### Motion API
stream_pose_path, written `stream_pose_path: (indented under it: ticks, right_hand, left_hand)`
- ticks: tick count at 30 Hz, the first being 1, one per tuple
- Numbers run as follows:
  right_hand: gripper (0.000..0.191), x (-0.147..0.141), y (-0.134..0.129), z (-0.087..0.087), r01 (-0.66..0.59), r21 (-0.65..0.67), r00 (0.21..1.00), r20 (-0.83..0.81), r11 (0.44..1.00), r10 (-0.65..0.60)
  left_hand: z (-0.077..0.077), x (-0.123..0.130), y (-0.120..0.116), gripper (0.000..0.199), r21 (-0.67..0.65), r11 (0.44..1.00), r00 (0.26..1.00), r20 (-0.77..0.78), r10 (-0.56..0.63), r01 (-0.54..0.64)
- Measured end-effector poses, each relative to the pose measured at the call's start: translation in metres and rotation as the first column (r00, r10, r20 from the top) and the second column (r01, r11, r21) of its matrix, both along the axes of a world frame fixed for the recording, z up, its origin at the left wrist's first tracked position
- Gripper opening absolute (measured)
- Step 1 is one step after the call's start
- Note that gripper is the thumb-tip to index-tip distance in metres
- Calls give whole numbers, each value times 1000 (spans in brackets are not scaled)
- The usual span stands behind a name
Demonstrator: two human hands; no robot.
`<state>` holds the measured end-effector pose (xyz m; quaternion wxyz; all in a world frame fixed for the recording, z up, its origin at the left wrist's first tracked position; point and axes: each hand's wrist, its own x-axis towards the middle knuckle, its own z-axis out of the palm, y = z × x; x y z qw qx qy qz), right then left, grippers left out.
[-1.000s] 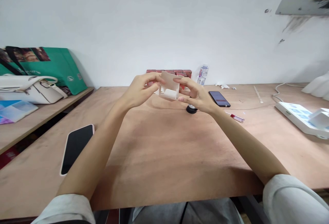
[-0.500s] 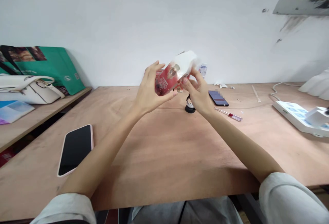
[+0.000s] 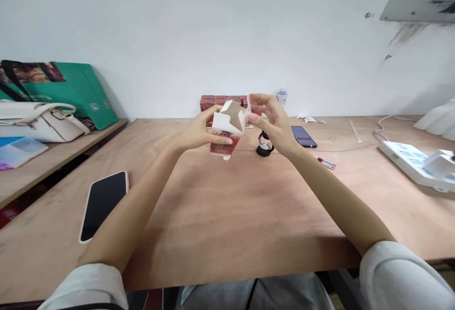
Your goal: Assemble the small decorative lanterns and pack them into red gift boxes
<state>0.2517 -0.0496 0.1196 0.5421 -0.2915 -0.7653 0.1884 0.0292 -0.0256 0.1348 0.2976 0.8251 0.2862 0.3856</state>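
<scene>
A small red cardboard box (image 3: 225, 146) is held up above the table, tilted, with its white-lined top flaps standing apart and its inside partly visible. My left hand (image 3: 199, 131) is wrapped round its left side, thumb across the front. At the box's right edge, my right hand (image 3: 274, 121) pinches a raised white flap (image 3: 248, 104) between thumb and fingers. Behind and below my right hand, a small clear object with a black base (image 3: 264, 148) stands on the table.
Several red boxes (image 3: 207, 104) are stacked against the wall, beside a clear bottle (image 3: 282, 95). To the right lie a dark phone (image 3: 304, 136), a screwdriver (image 3: 325, 162) and a power strip (image 3: 408, 162). A pink-edged phone (image 3: 104, 205) lies by my left forearm, with bags (image 3: 39, 125) beyond.
The box has turned from lying slanted to more upright and come lower, its open top now showing. My right hand has shifted to a flap at its right edge.
</scene>
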Motion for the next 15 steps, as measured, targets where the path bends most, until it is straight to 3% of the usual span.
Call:
stream_pose_path:
  ticks: [2, 4, 7, 10, 15]
  right_hand:
    - [46, 3, 2, 3, -119, -90, 992, 41, 989, 123]
    - [46, 4, 3, 3, -165, -119, 985, 31, 979, 170]
    - [44, 3, 8, -1, -107, -77, 993, -49, 991, 104]
    - [40, 2, 14, -7, -66, -83, 995, -86, 994, 59]
    - [36, -3, 12, -11, -48, -137, 993, -118, 989, 32]
  left_hand:
    - [1, 0, -1, 64, 15, 1000, 1000, -26, -12, 13]
    - [-2, 2, 1, 68, 42, 999, 1000, 9, 12, -13]
    - [-8, 6, 8, 69, 89, 989, 982, 155, 104, -119]
    - [-11, 9, 10, 56, 168, 956, 941, 281, 187, -241]
    - [-8, 15, 0, 55, 280, 929, 955, 235, 179, -243]
